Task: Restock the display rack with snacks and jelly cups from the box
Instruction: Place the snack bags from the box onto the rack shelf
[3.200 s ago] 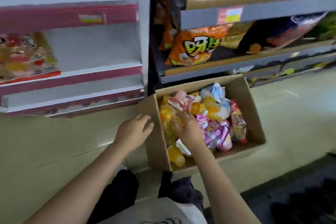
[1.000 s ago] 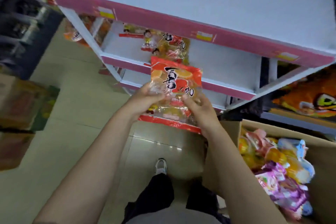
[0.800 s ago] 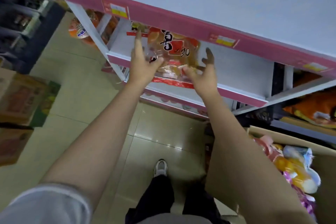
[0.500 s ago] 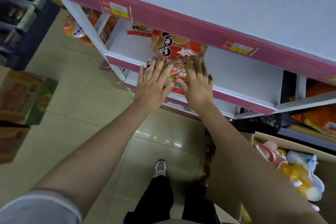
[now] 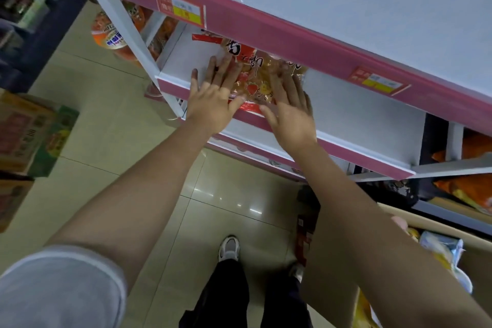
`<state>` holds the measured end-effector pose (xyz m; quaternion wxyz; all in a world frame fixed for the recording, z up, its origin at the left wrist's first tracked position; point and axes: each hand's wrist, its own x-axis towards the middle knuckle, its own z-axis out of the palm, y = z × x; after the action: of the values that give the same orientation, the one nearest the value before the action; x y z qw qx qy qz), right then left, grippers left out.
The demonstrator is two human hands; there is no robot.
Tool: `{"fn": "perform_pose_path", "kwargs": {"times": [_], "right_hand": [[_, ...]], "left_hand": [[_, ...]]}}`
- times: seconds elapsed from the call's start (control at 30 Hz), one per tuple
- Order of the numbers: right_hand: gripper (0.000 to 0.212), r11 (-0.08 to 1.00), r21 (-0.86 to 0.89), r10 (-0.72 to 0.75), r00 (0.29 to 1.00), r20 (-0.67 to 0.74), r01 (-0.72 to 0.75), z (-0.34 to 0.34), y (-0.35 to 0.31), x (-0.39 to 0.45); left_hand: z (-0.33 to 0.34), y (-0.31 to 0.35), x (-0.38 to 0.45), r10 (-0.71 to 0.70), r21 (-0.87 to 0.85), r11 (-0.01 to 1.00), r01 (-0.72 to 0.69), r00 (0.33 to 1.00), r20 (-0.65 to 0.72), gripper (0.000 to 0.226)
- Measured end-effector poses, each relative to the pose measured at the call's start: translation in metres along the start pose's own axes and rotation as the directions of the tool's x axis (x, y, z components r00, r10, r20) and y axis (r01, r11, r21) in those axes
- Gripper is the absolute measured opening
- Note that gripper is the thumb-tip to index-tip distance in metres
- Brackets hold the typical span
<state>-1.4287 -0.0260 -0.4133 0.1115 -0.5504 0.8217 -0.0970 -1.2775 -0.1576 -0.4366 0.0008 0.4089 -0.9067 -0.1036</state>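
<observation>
A snack bag (image 5: pixel 262 72) lies on the rack's (image 5: pixel 346 42) middle shelf (image 5: pixel 359 114) under both flat hands, left hand (image 5: pixel 213 100) beside right hand (image 5: pixel 290 112), with the box (image 5: pixel 332 247) on the floor (image 5: pixel 119 128) to the right

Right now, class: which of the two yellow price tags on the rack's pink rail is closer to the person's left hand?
The price tag at the rail's left end, up-left of the left hand. The other tag sits far right, beyond the right hand.
</observation>
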Motion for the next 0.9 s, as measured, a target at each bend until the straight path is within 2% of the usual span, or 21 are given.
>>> {"fn": "perform_pose_path", "kwargs": {"times": [0.07, 0.13, 0.2, 0.3, 0.43, 0.57, 0.67, 0.77, 0.83, 0.9], "right_hand": [[0.063, 1.000, -0.029, 0.003, 1.000, 0.017, -0.002, 0.007, -0.005, -0.009], [0.060, 0.999, -0.027, 0.027, 0.997, 0.078, -0.025, 0.013, -0.006, -0.011], [0.058, 0.998, -0.046, 0.045, 0.991, 0.127, -0.039, 0.015, -0.003, -0.007], [0.056, 0.996, -0.086, 0.033, 0.987, 0.159, -0.019, 0.011, 0.002, 0.005], [0.062, 0.999, -0.027, 0.029, 0.976, 0.216, -0.024, 0.004, 0.001, 0.021], [0.063, 0.999, 0.040, 0.012, 0.972, 0.236, -0.022, 0.000, 0.002, 0.009], [0.057, 0.995, 0.090, 0.016, 0.983, 0.185, -0.034, 0.002, 0.009, -0.022], [0.045, 0.975, 0.213, 0.053, 0.998, 0.028, -0.058, -0.005, 0.030, -0.076], [0.036, 0.937, 0.333, 0.145, 0.986, -0.086, -0.109, -0.012, 0.051, -0.124], [0.030, 0.882, 0.421, 0.276, 0.956, -0.103, -0.209, -0.014, 0.077, -0.179]], "left_hand": [[-0.005, 0.006, -0.013, -0.030, 0.000, 1.000, 0.030, 0.999, -0.034, 0.068], [-0.003, 0.013, -0.036, 0.068, 0.016, 0.998, -0.067, 0.997, -0.045, 0.062], [0.002, 0.013, -0.056, 0.149, 0.037, 0.988, -0.150, 0.988, 0.028, 0.058], [0.006, 0.007, -0.050, 0.097, 0.047, 0.994, -0.102, 0.990, 0.098, 0.063], [0.002, 0.009, -0.035, 0.086, 0.084, 0.992, -0.096, 0.990, 0.116, 0.076], [0.000, 0.016, -0.048, 0.038, 0.072, 0.996, -0.050, 0.986, 0.164, 0.076], [0.002, 0.025, -0.064, -0.023, 0.039, 0.999, 0.016, 0.980, 0.196, 0.079], [-0.002, 0.053, -0.089, -0.041, -0.077, 0.995, 0.060, 0.973, 0.228, 0.077], [-0.003, 0.088, -0.115, 0.024, -0.245, 0.969, 0.030, 0.977, 0.213, 0.065], [0.005, 0.129, -0.145, 0.123, -0.352, 0.935, -0.034, 0.965, 0.232, 0.057]]}}
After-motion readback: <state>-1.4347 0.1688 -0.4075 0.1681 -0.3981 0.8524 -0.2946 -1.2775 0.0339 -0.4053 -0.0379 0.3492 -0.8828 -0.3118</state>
